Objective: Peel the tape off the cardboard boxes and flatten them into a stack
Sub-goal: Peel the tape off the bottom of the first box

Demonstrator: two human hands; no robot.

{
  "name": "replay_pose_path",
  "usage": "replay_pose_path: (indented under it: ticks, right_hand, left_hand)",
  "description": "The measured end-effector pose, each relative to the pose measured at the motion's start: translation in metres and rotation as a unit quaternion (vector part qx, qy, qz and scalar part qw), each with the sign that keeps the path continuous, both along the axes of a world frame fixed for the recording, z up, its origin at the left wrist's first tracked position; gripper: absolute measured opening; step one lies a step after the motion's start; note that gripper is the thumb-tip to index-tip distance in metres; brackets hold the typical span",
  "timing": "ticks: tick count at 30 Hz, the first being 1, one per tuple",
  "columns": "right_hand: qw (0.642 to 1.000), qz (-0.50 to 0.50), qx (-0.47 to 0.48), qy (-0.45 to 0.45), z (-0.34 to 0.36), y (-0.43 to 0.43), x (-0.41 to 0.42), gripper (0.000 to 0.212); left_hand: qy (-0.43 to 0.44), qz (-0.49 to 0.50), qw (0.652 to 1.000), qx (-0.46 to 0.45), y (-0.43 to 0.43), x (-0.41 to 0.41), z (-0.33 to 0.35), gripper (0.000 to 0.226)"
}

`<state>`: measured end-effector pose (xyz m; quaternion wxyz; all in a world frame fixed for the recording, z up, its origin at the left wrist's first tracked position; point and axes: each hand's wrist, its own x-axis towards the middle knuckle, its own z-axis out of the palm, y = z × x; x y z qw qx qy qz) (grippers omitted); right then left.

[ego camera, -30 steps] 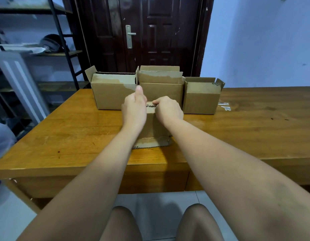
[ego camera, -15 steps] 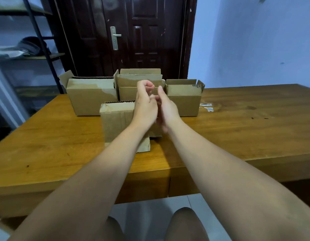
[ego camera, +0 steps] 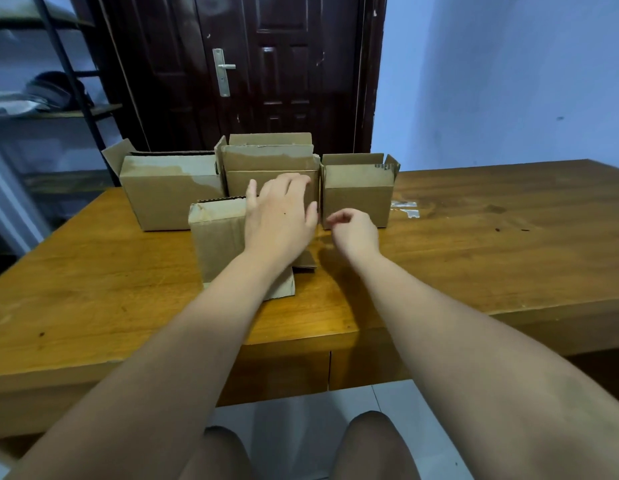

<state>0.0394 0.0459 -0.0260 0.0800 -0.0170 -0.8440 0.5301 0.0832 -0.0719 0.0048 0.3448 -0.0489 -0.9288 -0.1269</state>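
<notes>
A: Room?
B: Bare table [ego camera: 509,258] right of the scuffed front box [ego camera: 218,240], which stands upright before 3 open boxes [ego camera: 266,161], back from the near edge.
A: Hands?
B: Left hand [ego camera: 280,220] spread loose at its top; right hand [ego camera: 355,233] curled, grasp unclear.

Four cardboard boxes [ego camera: 169,195] [ego camera: 270,161] [ego camera: 356,199] [ego camera: 218,237], two hands [ego camera: 280,220] [ego camera: 355,235], one wooden table [ego camera: 509,244], one dark door [ego camera: 284,64]

The left hand [ego camera: 280,220] hides much of the near box [ego camera: 218,237]; whether the right hand [ego camera: 353,232] pinches anything cannot be told.
</notes>
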Motion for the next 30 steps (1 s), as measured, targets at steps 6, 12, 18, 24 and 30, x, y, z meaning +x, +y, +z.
replay_pose_path:
  ticks: [6, 12, 18, 24, 30]
  right_hand:
    - [0.983, -0.064, 0.166, -0.034, -0.027, 0.012, 0.001, 0.024]
    - [0.937, -0.117, 0.324, -0.052, -0.029, 0.002, 0.014, 0.041]
    - [0.947, -0.041, 0.297, 0.119, -0.019, -0.025, 0.021, 0.043]
    - [0.998, -0.018, 0.043, -0.052, -0.001, -0.042, 0.02, 0.045]
    - [0.954, -0.018, -0.137, -0.266, 0.011, -0.045, 0.026, 0.058]
  left_hand:
    - [-0.084, 0.131, 0.985, -0.068, -0.04, 0.007, 0.004, 0.065]
    - [-0.221, 0.097, 0.966, -0.097, -0.061, 0.013, 0.022, 0.075]
    - [-0.219, 0.042, 0.975, -0.01, -0.061, 0.02, 0.035, 0.074]
    - [-0.249, 0.043, 0.964, -0.085, -0.065, 0.034, 0.056, 0.051]
    - [-0.317, -0.001, 0.942, -0.111, -0.068, 0.05, 0.075, 0.048]
